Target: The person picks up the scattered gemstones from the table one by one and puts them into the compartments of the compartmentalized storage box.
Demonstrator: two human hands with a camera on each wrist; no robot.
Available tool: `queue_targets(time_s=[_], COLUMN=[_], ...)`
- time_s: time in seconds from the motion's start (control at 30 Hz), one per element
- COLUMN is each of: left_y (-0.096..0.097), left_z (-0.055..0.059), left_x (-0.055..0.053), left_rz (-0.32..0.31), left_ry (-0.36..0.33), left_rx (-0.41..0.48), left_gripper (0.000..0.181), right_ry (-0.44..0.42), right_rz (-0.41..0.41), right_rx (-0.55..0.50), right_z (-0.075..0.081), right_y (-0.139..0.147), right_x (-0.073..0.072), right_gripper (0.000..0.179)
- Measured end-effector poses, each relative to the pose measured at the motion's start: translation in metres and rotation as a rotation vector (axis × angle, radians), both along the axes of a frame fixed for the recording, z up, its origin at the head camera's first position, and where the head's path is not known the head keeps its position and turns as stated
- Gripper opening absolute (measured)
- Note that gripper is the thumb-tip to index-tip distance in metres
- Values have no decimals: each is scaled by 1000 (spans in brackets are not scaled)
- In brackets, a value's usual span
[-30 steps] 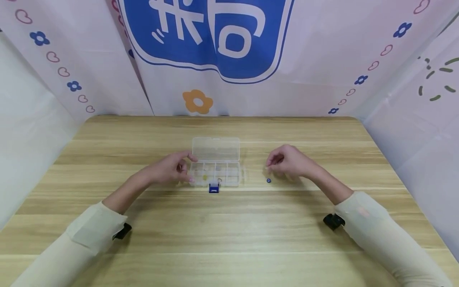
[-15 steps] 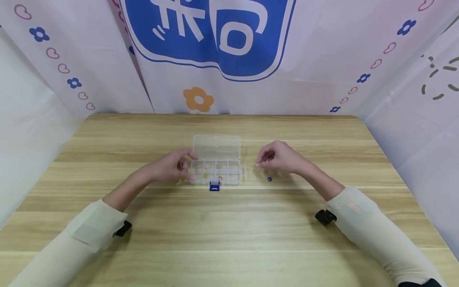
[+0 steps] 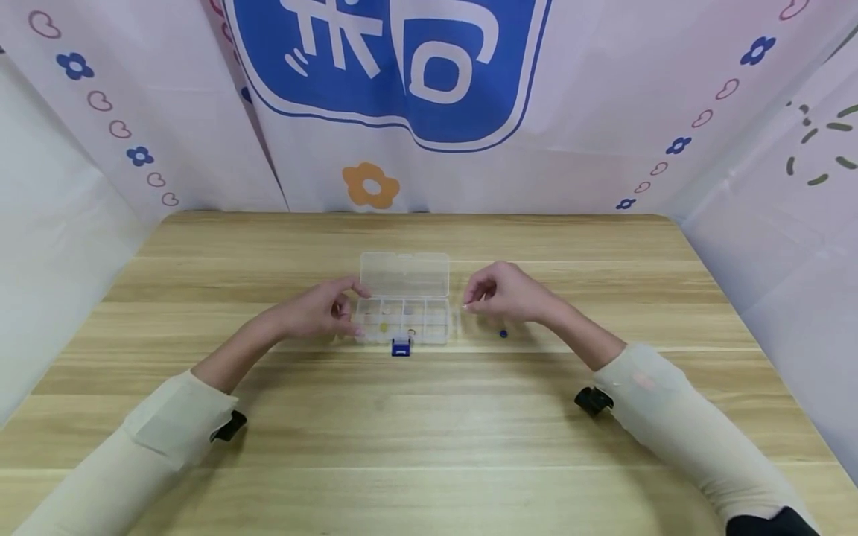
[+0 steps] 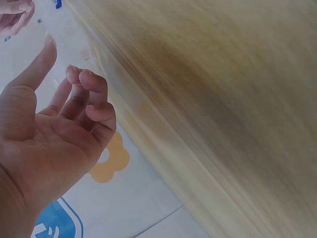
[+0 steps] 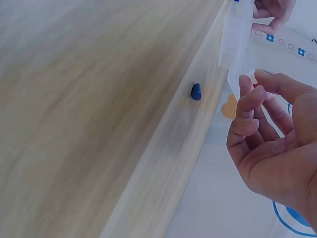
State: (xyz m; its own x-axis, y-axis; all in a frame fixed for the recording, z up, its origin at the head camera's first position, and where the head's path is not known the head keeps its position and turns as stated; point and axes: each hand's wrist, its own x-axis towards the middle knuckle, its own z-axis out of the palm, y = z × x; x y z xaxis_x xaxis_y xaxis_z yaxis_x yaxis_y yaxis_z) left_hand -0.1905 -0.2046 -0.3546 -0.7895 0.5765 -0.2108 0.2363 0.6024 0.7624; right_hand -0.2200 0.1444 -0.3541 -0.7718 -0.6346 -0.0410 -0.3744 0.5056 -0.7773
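A clear plastic compartment box (image 3: 437, 332) stands on the table with its lid (image 3: 405, 274) raised at the back. My left hand (image 3: 315, 311) holds its left end, thumb at the front and index finger near the hinge; the other fingers are curled in the left wrist view. Just right of the box, my right hand (image 3: 509, 292) pinches a tiny piece between thumb and index finger. That tiny piece (image 5: 256, 85) looks red in the right wrist view; fingers mostly hide it, so its kind is unclear. A small blue bead-like piece (image 3: 503, 333) lies on the table below this hand.
A yellow piece (image 3: 383, 327) and a small curved piece (image 3: 412, 332) lie in front compartments. The box's blue latch (image 3: 401, 347) hangs at its front. Behind the wooden table (image 3: 429, 424) hangs a printed white cloth (image 3: 536, 179).
My right hand has moved left, from beside the blue piece to close by the box's right side, keeping its pinch. The left hand and box have stayed in place.
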Motion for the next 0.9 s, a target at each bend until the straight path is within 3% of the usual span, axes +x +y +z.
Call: queue_targets(time_s=[0.9], left_y=[0], left_z=[-2], left_x=[1], left_rz=[10], left_ry=[-3], left_rx=[-1], left_gripper=[58], right_ry=[59], right_rz=[32], right_rx=[23], right_z=[-3], right_y=[-29], right_x=[-6], right_gripper=[6])
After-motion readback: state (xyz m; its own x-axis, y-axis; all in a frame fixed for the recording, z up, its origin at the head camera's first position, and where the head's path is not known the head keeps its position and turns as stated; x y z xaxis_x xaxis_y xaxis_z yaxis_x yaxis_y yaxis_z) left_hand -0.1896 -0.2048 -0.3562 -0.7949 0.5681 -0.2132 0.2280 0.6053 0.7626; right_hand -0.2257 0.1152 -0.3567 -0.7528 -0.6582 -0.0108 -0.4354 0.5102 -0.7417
